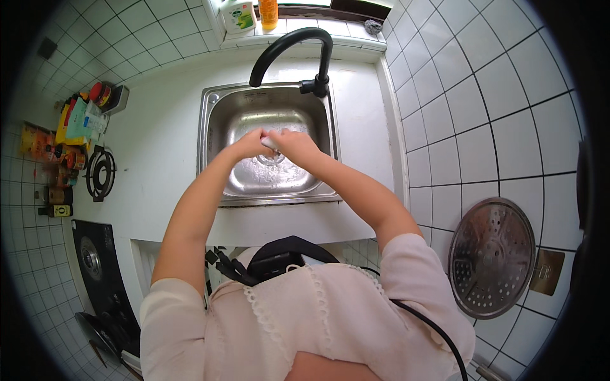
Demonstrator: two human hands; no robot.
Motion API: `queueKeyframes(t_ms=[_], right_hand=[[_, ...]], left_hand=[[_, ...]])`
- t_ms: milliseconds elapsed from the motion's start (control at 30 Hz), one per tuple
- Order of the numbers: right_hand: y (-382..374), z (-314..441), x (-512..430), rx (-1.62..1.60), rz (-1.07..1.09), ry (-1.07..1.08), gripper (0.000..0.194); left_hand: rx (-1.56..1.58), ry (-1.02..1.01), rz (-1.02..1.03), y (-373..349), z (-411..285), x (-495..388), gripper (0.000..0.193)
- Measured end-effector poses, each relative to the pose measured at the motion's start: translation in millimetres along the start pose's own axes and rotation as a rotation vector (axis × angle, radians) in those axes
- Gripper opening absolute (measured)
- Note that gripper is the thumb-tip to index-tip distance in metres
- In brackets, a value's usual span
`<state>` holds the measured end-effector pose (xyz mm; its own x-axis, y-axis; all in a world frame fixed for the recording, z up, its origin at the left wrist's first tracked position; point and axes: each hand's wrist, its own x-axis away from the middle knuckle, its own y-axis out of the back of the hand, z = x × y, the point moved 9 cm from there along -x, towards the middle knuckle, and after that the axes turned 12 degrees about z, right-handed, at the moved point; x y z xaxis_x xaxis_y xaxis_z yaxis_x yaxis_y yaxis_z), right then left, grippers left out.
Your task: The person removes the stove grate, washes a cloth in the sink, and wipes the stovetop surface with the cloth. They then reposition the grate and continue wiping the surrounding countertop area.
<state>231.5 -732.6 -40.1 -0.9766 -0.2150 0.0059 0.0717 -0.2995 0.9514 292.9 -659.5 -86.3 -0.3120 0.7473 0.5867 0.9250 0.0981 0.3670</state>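
Both of my hands meet above the stainless steel sink (279,183), below and in front of the black faucet (286,40). Between them is a small whitish object (269,142), mostly covered by fingers, so its kind cannot be told. My left hand (251,144) curls around it from the left. From the right, my right hand (298,146) closes over it with bent fingers. The drain (270,160) lies under the hands and is partly hidden. Water drops wet the basin's floor.
A white pump bottle (239,18) and an orange bottle (269,13) stand on the sill. To the left are a black pot stand (100,174), seasoning jars (59,176) and a gas cooktop (97,266). A perforated steel steamer plate (492,257) hangs on the right wall.
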Motion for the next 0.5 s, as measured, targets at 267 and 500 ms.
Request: queueKeyframes(t_ms=[267, 500], right_hand=[[-43.5, 29.0, 18.9, -1.787, 1.0, -0.118, 0.011], [-6.7, 20.9, -24.7, -0.264, 0.298, 0.034, 0.012]], left_hand=[[-1.004, -0.78, -0.501, -21.4, -85.0, 87.8, 0.042], [-0.628, -0.209, -0.407, 9.5, -38.8, 44.1, 0.015]])
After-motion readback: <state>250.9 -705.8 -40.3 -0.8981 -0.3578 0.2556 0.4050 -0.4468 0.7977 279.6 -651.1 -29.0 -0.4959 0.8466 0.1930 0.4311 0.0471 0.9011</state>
